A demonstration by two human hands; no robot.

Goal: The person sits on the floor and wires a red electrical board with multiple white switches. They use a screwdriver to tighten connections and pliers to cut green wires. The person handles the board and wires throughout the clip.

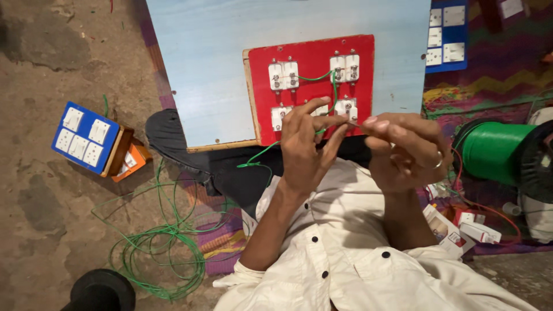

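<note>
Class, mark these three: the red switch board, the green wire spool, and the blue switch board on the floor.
Red rectangular switch board [314,49]: head view, bare top area.
Green wire spool [495,151]: head view, wound wire.
Blue switch board [85,138]: head view, blue face.

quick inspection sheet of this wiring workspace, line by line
surface: pale blue board resting across the person's lap, above a rough earthen floor
job's things: red switch panel lying back side up on the board, white switch backs joined by green wire
clutter: blue switch board on the floor at the left; small cartons at the right; second blue board at top right
grippers: left hand and right hand pinch a wire end between them, over the panel's lower edge
cables: loose green wire coil on the floor; green wire spool at the right
surroundings: patterned mat; black round object at bottom left
</note>
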